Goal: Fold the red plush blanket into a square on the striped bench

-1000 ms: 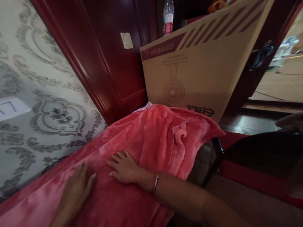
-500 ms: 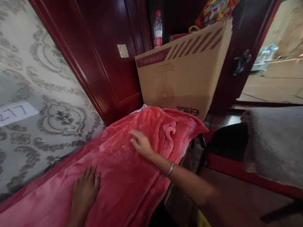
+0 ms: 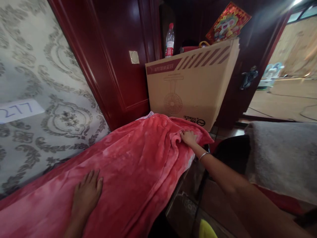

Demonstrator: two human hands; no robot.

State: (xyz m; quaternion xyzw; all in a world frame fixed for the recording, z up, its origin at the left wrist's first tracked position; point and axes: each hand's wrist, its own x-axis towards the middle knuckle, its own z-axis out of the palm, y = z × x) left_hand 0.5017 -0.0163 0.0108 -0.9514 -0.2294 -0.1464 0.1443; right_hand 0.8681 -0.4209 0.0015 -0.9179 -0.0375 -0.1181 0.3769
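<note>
A pink-red plush blanket is spread over a long low surface along the wall, smooth in the middle and bunched in folds at its far right. My left hand lies flat on its near part, fingers stretched out and the thumb apart. Out at the far right side, my right hand, a silver bangle on its wrist, has its fingers curled on a raised fold of the blanket. Its fingertips are partly hidden in the fold.
A large cardboard box with a fan drawing stands behind the blanket's far end, a plastic bottle above its back edge. At right, a grey fluffy cloth hangs over a dark chair. Patterned wall runs along the left.
My right hand lifted off the blanket's middle and moved right and away to the bunched fold, where its fingers closed. My left hand stays flat on the blanket. The view shifted slightly.
</note>
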